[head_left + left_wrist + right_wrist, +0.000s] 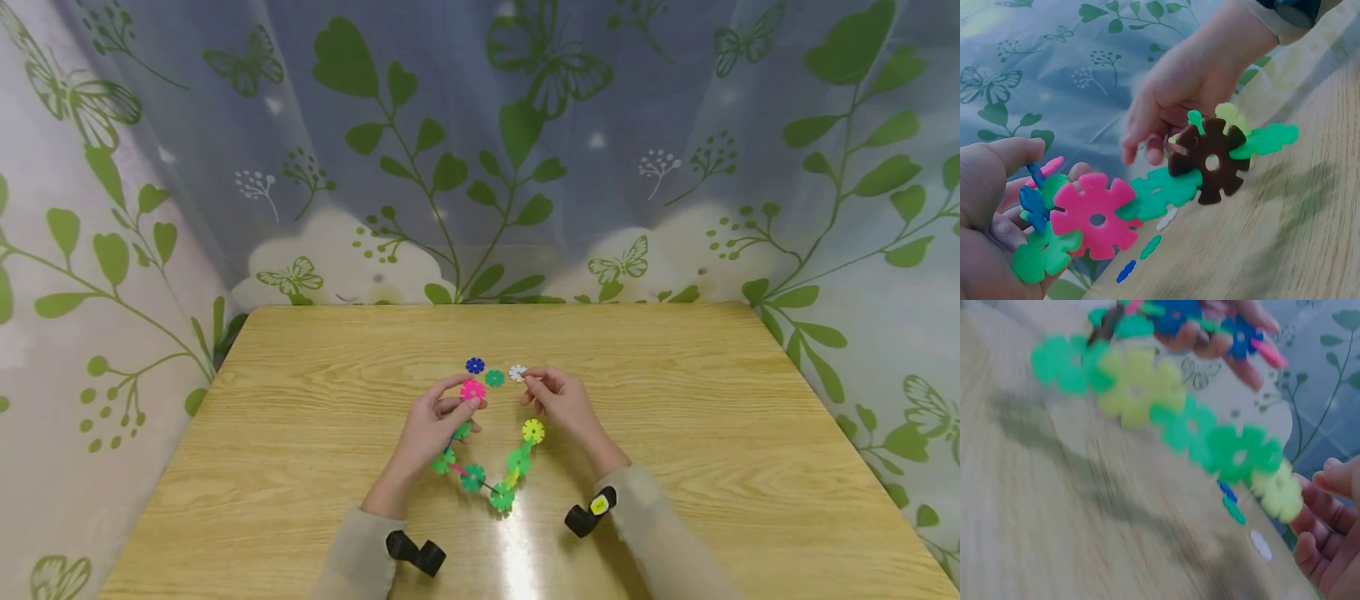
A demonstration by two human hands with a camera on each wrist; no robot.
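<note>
My left hand (429, 429) holds one end of a chain of interlocking plastic snowflake discs (472, 477), its thumb and fingers around the pink end disc (472, 390) and the blue disc (1034, 209) beside it. The chain hangs in a U above the table, with green, pink, brown and yellow discs. A yellow disc (533, 431) forms its other end, close to my right hand (566, 408). The right hand's fingers hang loosely curled with nothing visible between them. In the head view they overlap the edge of a white disc (517, 372) lying on the table.
A dark blue disc (475, 365) and a green disc (494, 378) lie loose on the wooden table (315, 358), left of the white one. Behind the table and at its sides hangs a leaf-patterned curtain (420, 250). Each wrist carries a black camera (588, 512).
</note>
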